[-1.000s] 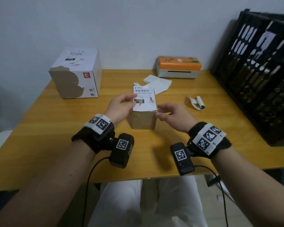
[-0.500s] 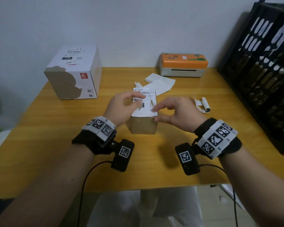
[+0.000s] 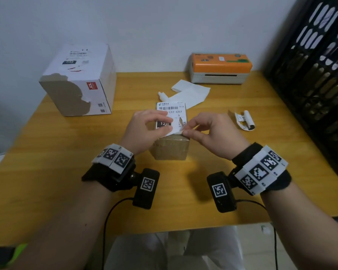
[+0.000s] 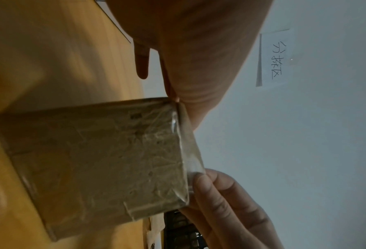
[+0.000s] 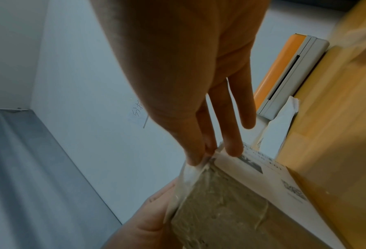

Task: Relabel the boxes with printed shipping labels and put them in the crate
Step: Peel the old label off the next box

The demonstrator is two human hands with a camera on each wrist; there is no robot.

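A small brown box (image 3: 171, 151) stands in the middle of the table, with a white printed shipping label (image 3: 174, 112) on its top. My left hand (image 3: 144, 129) grips the box from the left, its fingers curled over the label. My right hand (image 3: 209, 131) pinches the label's near right corner between thumb and forefinger and lifts it off the box edge. The right wrist view shows the pinch (image 5: 207, 151) at the raised corner of the label (image 5: 262, 176) above the taped box (image 5: 220, 210). In the left wrist view the box (image 4: 103, 160) fills the middle.
A larger white box (image 3: 80, 80) with torn paper stands at the back left. An orange-topped label printer (image 3: 220, 68) sits against the wall, with blank label sheets (image 3: 189, 92) before it. A crumpled peeled label (image 3: 244, 120) lies to the right. The black crate (image 3: 316, 84) stands along the right edge.
My right hand moved from beside the box onto the label's near right corner, pinched it and raised it. My left hand stayed on the box.
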